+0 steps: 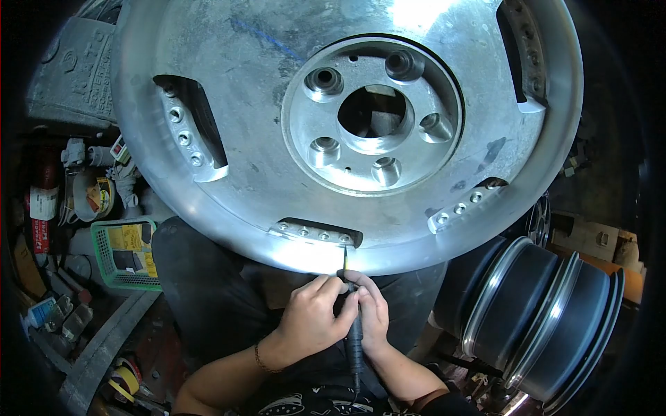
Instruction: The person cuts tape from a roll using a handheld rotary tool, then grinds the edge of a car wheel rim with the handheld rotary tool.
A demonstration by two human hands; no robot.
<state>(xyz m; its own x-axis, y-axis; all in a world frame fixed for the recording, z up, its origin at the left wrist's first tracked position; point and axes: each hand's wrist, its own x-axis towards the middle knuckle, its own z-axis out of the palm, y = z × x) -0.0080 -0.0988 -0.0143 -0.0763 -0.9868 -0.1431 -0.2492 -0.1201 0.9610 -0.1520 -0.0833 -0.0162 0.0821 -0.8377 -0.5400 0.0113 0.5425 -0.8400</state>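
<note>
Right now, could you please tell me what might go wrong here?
The tool has its tip at the edge of a slot in the wheel, so a slip might scratch the rim. The left hand and right hand grip the tool close to that tip, so a jerk could hurt them.

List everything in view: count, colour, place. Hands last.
Large wheel: 1, silver, upper centre
Bolt holes: 5, silver, wheel's middle
Pen-shaped tool: 1, black, lower centre
Rims: count unclear, dark with bright edges, lower right
Basket: 1, green, left
Papers: 2 visible, yellow, in basket
Box: 1, brown, right
Clutter: too dim to count, mixed, left edge
Trousers: 1 pair, dark, below wheel
Left hand: 1, bare, on the tool
Right hand: 1, bare, on the tool
</note>
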